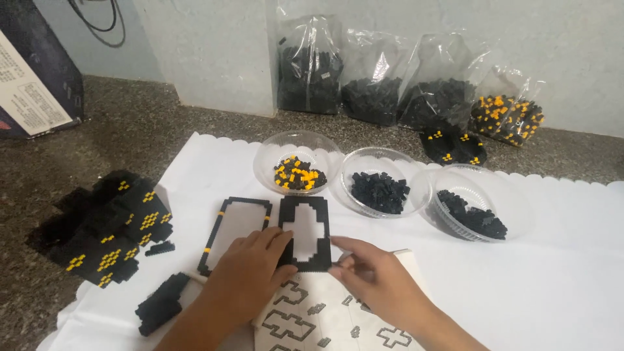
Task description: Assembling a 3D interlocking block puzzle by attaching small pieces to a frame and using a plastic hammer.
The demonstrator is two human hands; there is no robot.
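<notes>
A flat black brick frame with a cross-shaped opening [304,211] lies on the white sheet [552,273]. My left hand [250,273] rests on its lower left edge, fingers spread over the bricks. From the right, my right hand [374,273] touches the frame's lower right corner with its fingertips. Just left lies a second, rectangular black frame with small orange bricks [224,218]. Under both hands sits a printed instruction sheet with cross-shaped outlines [312,318].
Three clear bowls hold small bricks: black and orange [298,174], black [380,190], black [473,218]. Several plastic bags of bricks [374,84] lean on the wall. A large black and orange brick assembly [110,227] sits left, a small black piece [161,304] below it, a box [32,71] far left.
</notes>
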